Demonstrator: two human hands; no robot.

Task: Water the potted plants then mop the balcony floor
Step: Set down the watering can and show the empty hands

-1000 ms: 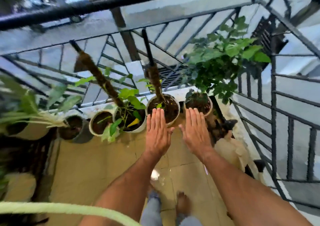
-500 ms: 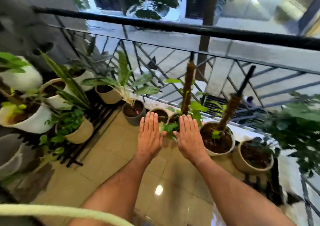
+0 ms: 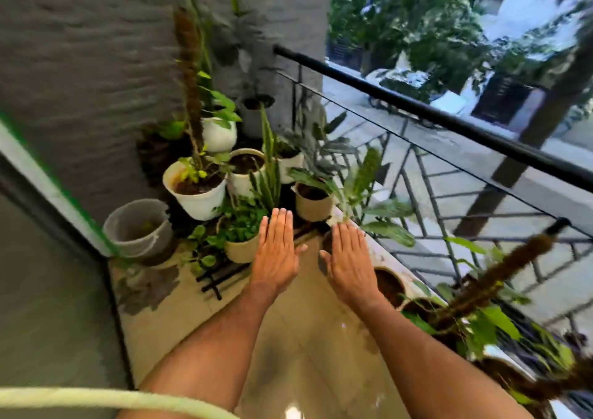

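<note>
**Corner pots in view, both hands empty**

Potted plants cluster in the balcony corner against the grey wall: a large white pot [image 3: 199,194] with a tall moss pole, a second white pot [image 3: 219,133] behind it, a beige pot [image 3: 241,249] of low leafy greens at the front, another beige pot [image 3: 313,205] by the railing. More pots run along the railing [image 3: 449,123] toward lower right, partly hidden by leaves and motion blur.

Left hand [image 3: 276,251] and right hand [image 3: 348,259] are held out flat, palms down, fingers straight and together, above the tiled floor [image 3: 288,354]. Neither holds anything; neither touches a pot.

A grey bucket [image 3: 138,227] stands in the corner just beside the plant stand; contents cannot be told. A pale green hose [image 3: 96,399] crosses the bottom left edge of the view. No mop visible.

Judgement: watering not yet begun.

Risks from here:
- Floor shows glare and dark patches near the bucket, possibly wet. A slip is likely if stepping in quickly.
- Pots sit tightly packed; reaching for the back ones could knock the moss pole or tip the front beige pot.
- Pots by the railing sit close to the edge; overpouring could send water off the balcony.
</note>
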